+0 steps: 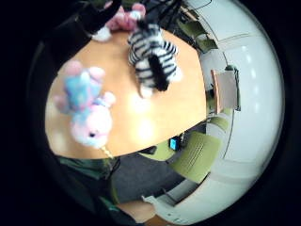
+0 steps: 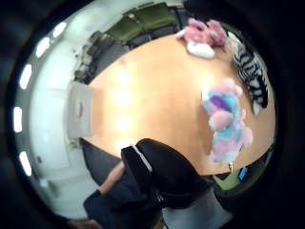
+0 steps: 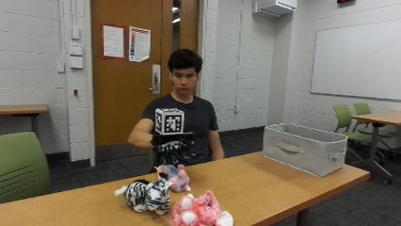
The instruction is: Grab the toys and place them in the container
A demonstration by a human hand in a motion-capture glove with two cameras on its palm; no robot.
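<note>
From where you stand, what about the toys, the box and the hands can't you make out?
- Inside of the grey container: outside view, its near wall hides the inside.
- Pink-and-blue toy: outside view, the zebra toy covers its lower part.
- Pink toy: cut off by the picture's lower edge.
- Gloved right hand: too dark to read its fingers.
- Bare hand: below the table edge, unseen.

Frontal outside view; palm views overhead.
</note>
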